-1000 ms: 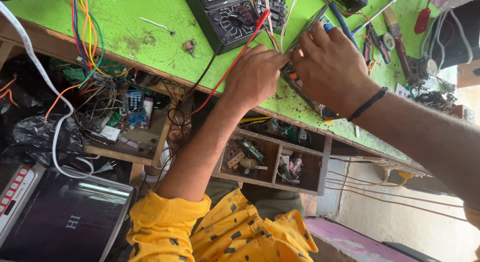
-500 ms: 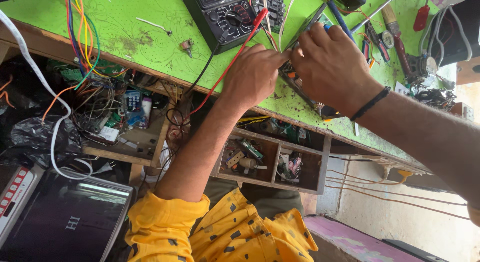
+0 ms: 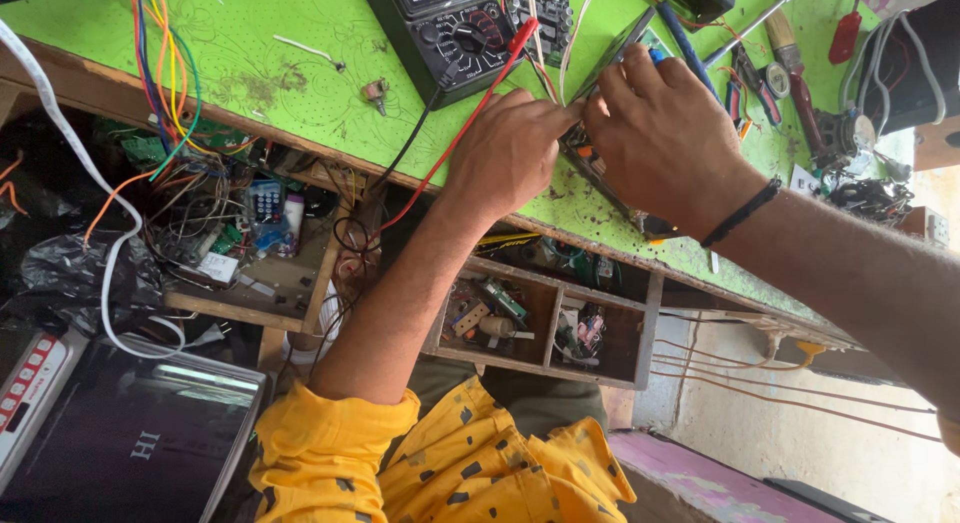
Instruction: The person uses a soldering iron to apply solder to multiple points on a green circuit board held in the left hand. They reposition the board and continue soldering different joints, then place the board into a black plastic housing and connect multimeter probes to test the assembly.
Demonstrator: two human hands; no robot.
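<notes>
Fingers: left hand (image 3: pixel 510 153) has thumb and forefinger pinched shut on something small at the near edge of the narrow dark circuit board with small orange and blue parts (image 3: pixel 603 183). Can't tell what the pinch holds, it's too small. Right hand (image 3: pixel 665 133) is curled over the top of the board, fingers closed and clamping it down. The contact underneath is hidden by the palm.

Board sits tilted on the bright green painted bench top (image 3: pixel 250 73), near its front edge, between the two hands. Both are touching it.

Change vs the earlier frames: almost none. Both hands stay where they were, same grip, and the board hasn't shifted. My read is fine work held at one spot on the board, not a reposition.

Around the board:
- 10 o'clock: black analogue multimeter with rotary dial (image 3: pixel 450 28), near. Its red probe lead (image 3: pixel 470 123) runs under the left wrist and off the bench edge.
- 2 o'clock: a screwdriver, a brush and pliers in a loose group (image 3: pixel 760 43).
- 9 o'clock, well apart: bundle of coloured wires (image 3: pixel 160 63) hanging over the edge.
- 6 o'clock: open wooden drawer with compartments of small parts (image 3: pixel 540 323), below the bench.
- 4 o'clock: black band on the right wrist (image 3: pixel 740 213).
- 7 o'clock: yellow patterned sleeve (image 3: pixel 330 433) on the left arm.
</notes>
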